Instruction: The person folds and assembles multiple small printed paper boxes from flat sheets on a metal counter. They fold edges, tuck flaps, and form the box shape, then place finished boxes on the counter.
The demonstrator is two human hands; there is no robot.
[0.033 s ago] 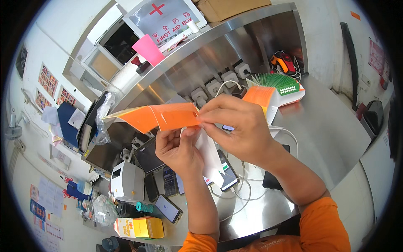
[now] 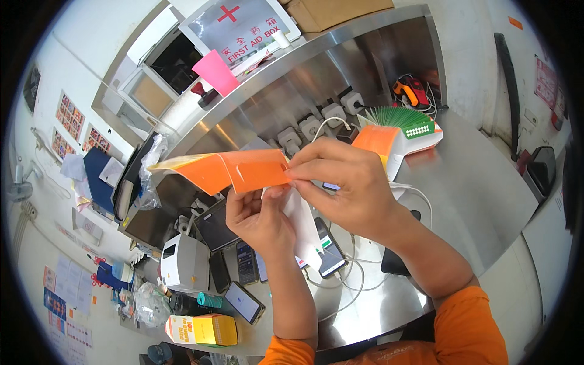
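Note:
An orange folded paperboard carton [image 2: 252, 170] is held up above the counter, with creases across it and a pale yellow edge at its left end. A white panel [image 2: 299, 228] hangs below it, seemingly part of the same carton. My left hand [image 2: 260, 222] is closed on its lower edge from below, thumb in front and fingers curled behind. My right hand [image 2: 350, 182] pinches its right end between thumb and fingertips, near a small slot. Part of the carton behind my hands is hidden.
On the steel counter [image 2: 468, 176] lie several phones [image 2: 245, 301] with charging cables, a white printer [image 2: 184, 263] and a yellow-white box [image 2: 204, 330]. Orange-white cartons [image 2: 377, 141] and a fanned green stack [image 2: 395, 115] stand at right. Plugs [image 2: 310, 126] line the back wall; a pink cup [image 2: 216, 73] sits on the ledge.

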